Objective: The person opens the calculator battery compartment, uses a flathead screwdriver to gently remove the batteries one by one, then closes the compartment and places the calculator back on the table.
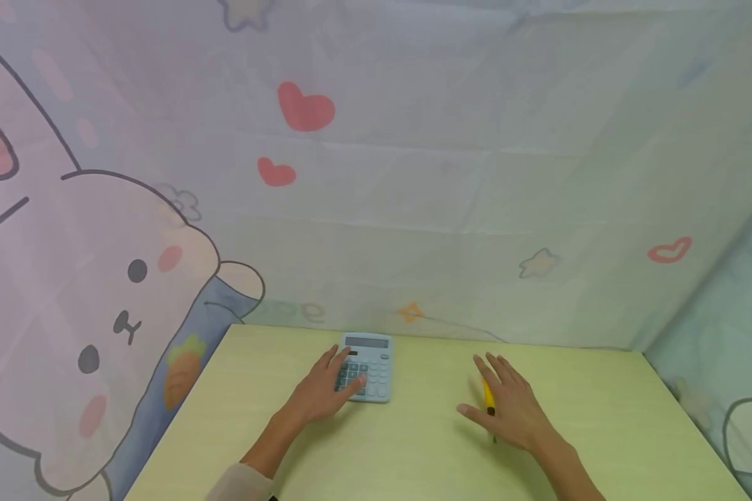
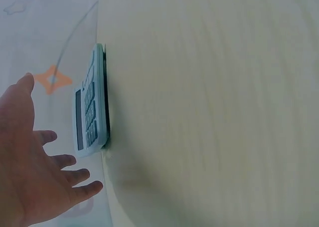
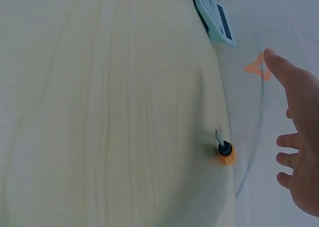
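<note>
A light blue calculator (image 1: 379, 369) lies near the back of the table, its dark display strip at the far end. My left hand (image 1: 321, 391) hovers over its left side with fingers and thumb spread, hiding some keys. The left wrist view shows a gap between that hand (image 2: 37, 172) and the calculator (image 2: 94, 107). To the right, my right hand (image 1: 512, 403) is held with spread fingers above a small screwdriver (image 1: 489, 395). Its yellow-orange handle, black collar and short metal shaft show in the right wrist view, where the screwdriver (image 3: 225, 149) is apart from the fingers.
The pale yellow wooden table (image 1: 435, 445) runs back to a hanging cloth (image 1: 413, 209) printed with a rabbit, hearts and stars. Another cloth (image 1: 739, 334) hangs along the right side. The calculator and screwdriver lie well apart.
</note>
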Demonstrator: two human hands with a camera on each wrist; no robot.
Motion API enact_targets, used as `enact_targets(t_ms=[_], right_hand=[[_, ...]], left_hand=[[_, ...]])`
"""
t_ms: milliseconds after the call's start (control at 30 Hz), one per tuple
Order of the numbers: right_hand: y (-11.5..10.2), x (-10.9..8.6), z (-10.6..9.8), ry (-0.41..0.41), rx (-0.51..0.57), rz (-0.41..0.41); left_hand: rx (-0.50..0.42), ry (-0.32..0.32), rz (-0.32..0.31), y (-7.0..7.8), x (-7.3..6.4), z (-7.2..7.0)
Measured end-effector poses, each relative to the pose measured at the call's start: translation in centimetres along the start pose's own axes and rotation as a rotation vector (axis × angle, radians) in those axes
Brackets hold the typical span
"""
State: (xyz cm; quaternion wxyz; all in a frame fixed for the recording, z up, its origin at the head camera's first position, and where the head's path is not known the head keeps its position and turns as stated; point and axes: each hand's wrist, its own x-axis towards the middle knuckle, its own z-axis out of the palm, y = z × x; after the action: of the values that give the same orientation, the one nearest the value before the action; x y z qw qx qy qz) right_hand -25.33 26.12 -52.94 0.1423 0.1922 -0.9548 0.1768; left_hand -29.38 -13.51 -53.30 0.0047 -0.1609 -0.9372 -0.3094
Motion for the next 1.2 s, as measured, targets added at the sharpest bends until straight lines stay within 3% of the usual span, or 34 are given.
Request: enact_targets(t_ms=[200,600,900,1200], right_hand=[[-0.6,0.6,0.5,0.017,0.051,-0.022],[-1.6,1.7,2.3,-0.039,0.193,0.041],[-3.0,2.4,2.5,-0.093,0.296,0.076],[-4.3,3.2,3.6,-0.068,0.422,0.121]], left_hand=[[-0.04,0.013,-0.034,-0.1,0.2,0.5],[-0.138,0.076,-0.052,0.0,0.7,0.8],[-0.249,0.161,-0.141,0.6,1.0,0.9],[-0.296,0.171,-0.18,0.8,1.4,1.2]])
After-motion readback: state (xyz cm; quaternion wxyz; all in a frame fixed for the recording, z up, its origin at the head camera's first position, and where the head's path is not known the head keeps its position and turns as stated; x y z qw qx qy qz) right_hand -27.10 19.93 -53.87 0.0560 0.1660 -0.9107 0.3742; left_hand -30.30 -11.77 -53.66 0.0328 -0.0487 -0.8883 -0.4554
